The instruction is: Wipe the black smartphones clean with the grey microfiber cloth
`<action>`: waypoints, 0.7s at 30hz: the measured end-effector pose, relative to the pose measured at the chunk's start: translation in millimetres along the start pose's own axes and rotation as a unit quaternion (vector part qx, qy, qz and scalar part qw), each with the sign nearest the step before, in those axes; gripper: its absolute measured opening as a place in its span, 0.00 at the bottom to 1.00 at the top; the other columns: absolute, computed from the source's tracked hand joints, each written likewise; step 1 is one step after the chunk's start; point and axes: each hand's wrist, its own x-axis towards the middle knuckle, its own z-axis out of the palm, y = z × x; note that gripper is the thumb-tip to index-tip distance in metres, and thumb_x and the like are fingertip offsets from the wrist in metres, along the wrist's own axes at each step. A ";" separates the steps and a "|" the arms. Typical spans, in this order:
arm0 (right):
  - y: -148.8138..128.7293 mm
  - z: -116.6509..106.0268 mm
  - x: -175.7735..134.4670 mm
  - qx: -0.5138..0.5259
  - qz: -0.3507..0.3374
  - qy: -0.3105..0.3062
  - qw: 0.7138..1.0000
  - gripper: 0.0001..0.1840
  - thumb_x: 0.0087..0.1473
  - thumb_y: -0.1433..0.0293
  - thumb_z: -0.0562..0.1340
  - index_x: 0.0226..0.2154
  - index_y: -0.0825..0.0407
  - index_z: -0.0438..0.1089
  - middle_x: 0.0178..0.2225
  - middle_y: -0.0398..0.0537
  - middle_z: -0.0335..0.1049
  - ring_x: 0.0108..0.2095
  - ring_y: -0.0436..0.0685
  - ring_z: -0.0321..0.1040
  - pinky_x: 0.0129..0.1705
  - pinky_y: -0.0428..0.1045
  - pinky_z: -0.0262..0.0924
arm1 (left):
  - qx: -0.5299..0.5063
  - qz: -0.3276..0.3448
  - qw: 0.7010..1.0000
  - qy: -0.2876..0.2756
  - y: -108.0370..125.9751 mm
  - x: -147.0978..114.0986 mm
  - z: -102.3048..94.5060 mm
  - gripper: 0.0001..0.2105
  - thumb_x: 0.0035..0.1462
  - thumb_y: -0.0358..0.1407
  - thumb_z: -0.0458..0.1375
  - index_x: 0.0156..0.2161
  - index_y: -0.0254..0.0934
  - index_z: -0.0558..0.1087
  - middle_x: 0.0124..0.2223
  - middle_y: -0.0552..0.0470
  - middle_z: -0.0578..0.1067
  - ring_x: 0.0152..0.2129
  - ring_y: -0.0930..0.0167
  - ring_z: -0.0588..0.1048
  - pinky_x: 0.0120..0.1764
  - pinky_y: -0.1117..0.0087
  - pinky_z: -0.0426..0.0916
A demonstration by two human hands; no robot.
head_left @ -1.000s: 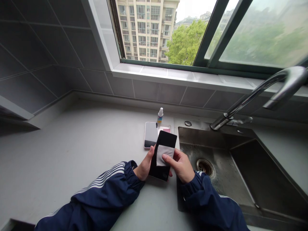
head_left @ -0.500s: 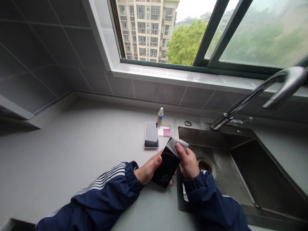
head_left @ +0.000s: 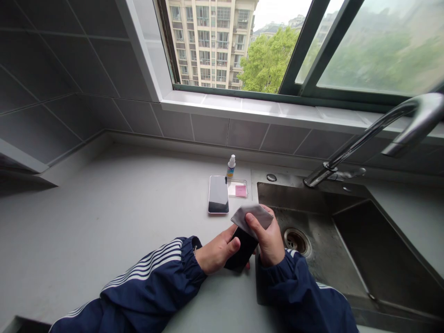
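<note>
A flat black pouch [head_left: 242, 252] is gripped by my left hand [head_left: 218, 252], thumb on its upper face and fingertips showing at its far side. My right hand [head_left: 271, 238] pinches a grey cleaning cloth [head_left: 250, 216] with a zigzag edge, thumb on top. The cloth lies over the pouch's upper end, so I cannot tell whether part of it is still inside. Just beyond my hands, a smartphone [head_left: 218, 195] rests on the counter beside a clear phone case [head_left: 233, 189] with a pink paper [head_left: 240, 191]. Behind them stands a small white-capped spray bottle [head_left: 231, 167].
To the right is a steel sink [head_left: 319, 222] with a drain [head_left: 297, 241], close to my right forearm. A chrome faucet [head_left: 357, 145] arches over its back edge. The light counter [head_left: 121, 222] stretches left to a tiled wall, with a window ledge [head_left: 222, 102] behind.
My right hand has drawn more of the grey cloth out from the pouch's upper end, and it now spreads wider. The pouch's printed face has tilted darker and its logo no longer shows.
</note>
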 end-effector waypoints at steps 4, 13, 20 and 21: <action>-3.6 8.1 -7.7 -0.013 -0.005 -0.010 1.000 0.41 0.36 0.56 0.76 0.49 0.49 0.60 0.44 0.52 0.73 0.44 0.64 0.72 0.49 0.59 0.66 | -0.007 0.000 0.999 0.033 0.4 -2.0 0.6 0.34 0.58 0.58 0.49 0.60 0.34 0.65 0.38 0.39 0.77 0.25 0.66 0.77 0.27 0.68 0.71; 6.8 2.7 -0.5 -0.045 0.011 -0.085 0.995 0.49 0.37 0.57 0.76 0.56 0.48 0.53 0.51 0.56 0.66 0.46 0.63 0.72 0.48 0.58 0.68 | -0.261 0.027 0.961 0.086 -4.4 9.2 -7.2 0.36 0.62 0.60 0.34 0.64 0.38 0.57 0.43 0.40 0.77 0.25 0.61 0.78 0.26 0.60 0.73; -0.6 -5.7 3.2 -0.203 -0.180 0.024 0.962 0.42 0.43 0.57 0.72 0.57 0.47 0.57 0.57 0.58 0.60 0.58 0.68 0.59 0.55 0.65 0.60 | -0.342 0.014 0.936 0.084 0.1 12.3 -10.2 0.35 0.60 0.62 0.37 0.61 0.38 0.59 0.45 0.38 0.75 0.27 0.60 0.78 0.26 0.57 0.74; -3.7 -6.8 2.5 -0.237 -0.233 0.039 0.942 0.37 0.45 0.58 0.72 0.55 0.47 0.61 0.58 0.57 0.59 0.59 0.68 0.58 0.57 0.66 0.59 | -0.350 0.013 0.932 0.089 0.2 12.0 -10.0 0.34 0.60 0.61 0.38 0.61 0.40 0.59 0.45 0.39 0.75 0.28 0.61 0.78 0.27 0.57 0.74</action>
